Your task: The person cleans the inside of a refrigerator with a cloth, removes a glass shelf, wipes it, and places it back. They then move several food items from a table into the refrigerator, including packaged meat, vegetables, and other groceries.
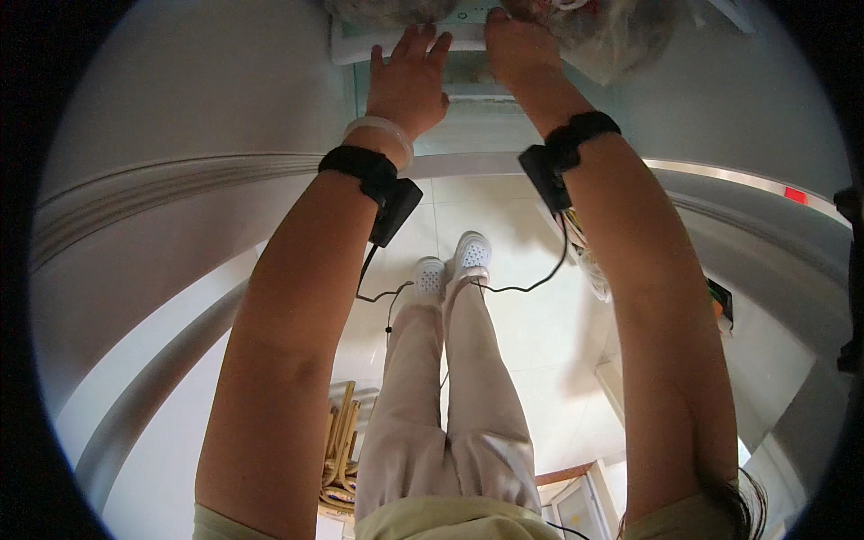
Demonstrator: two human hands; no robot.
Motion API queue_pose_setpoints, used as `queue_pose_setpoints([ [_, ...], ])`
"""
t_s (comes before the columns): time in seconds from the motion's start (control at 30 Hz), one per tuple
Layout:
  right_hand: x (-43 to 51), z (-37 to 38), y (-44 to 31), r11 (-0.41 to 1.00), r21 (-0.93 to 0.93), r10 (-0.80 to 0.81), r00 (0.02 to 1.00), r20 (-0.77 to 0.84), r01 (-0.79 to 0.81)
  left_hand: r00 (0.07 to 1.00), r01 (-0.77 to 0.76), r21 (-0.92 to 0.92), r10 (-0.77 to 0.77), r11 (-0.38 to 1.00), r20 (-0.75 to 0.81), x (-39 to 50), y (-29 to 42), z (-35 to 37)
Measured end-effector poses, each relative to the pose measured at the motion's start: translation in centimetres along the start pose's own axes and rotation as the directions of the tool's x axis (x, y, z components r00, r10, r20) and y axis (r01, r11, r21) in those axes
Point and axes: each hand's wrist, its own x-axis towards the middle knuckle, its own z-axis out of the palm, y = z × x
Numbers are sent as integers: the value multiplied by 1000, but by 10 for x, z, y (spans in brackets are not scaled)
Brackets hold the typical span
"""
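Both of my arms reach forward into what looks like a refrigerator compartment. My left hand (408, 84) is palm down with its fingers spread, the fingertips at the white front edge (351, 50) of a greenish shelf or drawer. My right hand (525, 50) is at the right part of that edge, beside a clear plastic bag (621, 40). Its fingers are curled and partly hidden, so I cannot tell whether they grip anything. A second plastic-wrapped bundle (388, 10) lies beyond my left fingertips, cut off by the picture's top.
An open door's gasket (182, 175) curves away on the left. A pale edge with a red mark (795, 196) runs along the right. Below are light floor tiles (533, 337), my white clogs (472, 251) and folded wooden-looking frames (343, 439). Black cables (526, 289) hang from both wrist straps.
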Motion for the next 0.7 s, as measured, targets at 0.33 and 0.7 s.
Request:
queue_pose_setpoints([
  [0.33, -61, -28, 28, 998, -30, 59, 930, 363, -51, 999, 53, -36, -53, 998, 14, -7, 2, 10],
  [0.7, -65, 25, -2, 968, 220, 79, 982, 171, -116, 1000, 3, -74, -4, 997, -1, -10, -11, 23],
])
